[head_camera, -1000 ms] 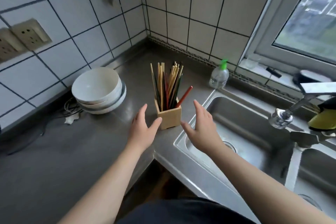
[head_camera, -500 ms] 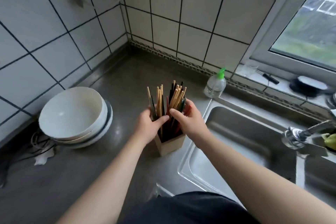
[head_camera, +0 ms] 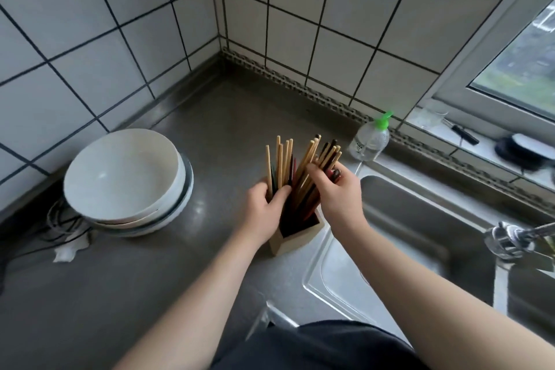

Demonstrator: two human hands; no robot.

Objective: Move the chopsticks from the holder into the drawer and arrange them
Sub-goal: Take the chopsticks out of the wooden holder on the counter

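A square pale wooden holder [head_camera: 295, 239] stands on the steel counter by the sink's left rim. Several chopsticks [head_camera: 300, 165], pale wood, dark and red ones, stick up out of it and fan apart. My left hand [head_camera: 264, 209] grips the left part of the bundle, thumb across the sticks just above the holder's rim. My right hand [head_camera: 336, 189] curls around the right part of the bundle, where dark and red sticks lean right. The drawer is not in view.
Stacked white bowls [head_camera: 126, 180] sit to the left on the counter [head_camera: 90, 294], with a cable and a scrap behind them. A clear soap bottle with a green pump [head_camera: 371, 140] stands behind the sink [head_camera: 420, 237]. A tap [head_camera: 510, 239] juts in at right. Tiled walls close the corner.
Both hands went from open beside the holder to closing on the chopsticks. In the last half second the right hand slid higher and spread the bundle to the right.
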